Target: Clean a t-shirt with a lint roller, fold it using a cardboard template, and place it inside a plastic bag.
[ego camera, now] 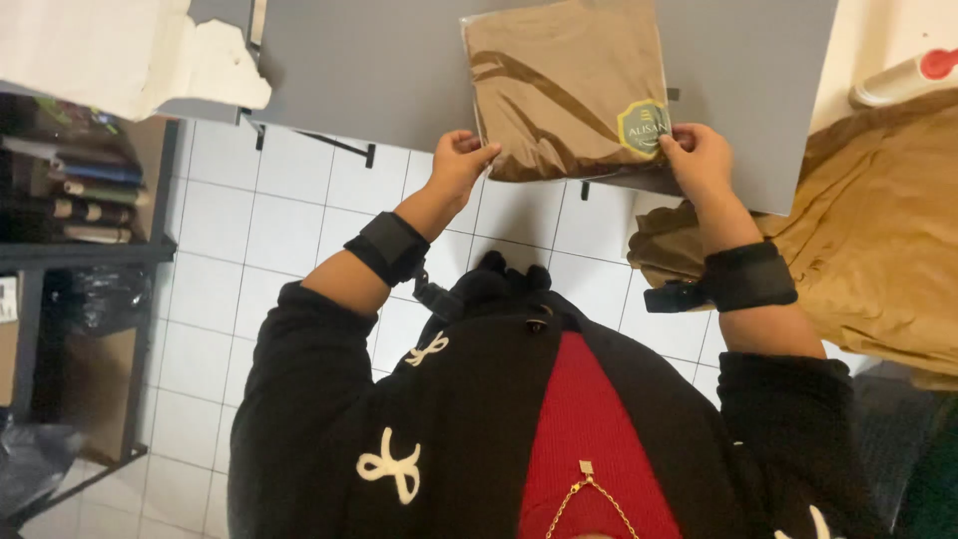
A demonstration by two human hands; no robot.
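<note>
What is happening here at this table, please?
A person stands at a grey table and holds a clear bag with folded brown cloth at its near edge. The left hand grips the bag's lower left corner, and the right hand grips the lower right corner, beside a round green sticker. Both wrists wear black straps. A heap of loose brown fabric lies to the right, and white paper lies at the far left.

The counter (399, 70) and the bagged cloth (569, 85) run off the top edge; the bag's near corners sit under the hands' fingers (479, 158); the brown fabric heap (878, 240) is cut at the right edge
</note>
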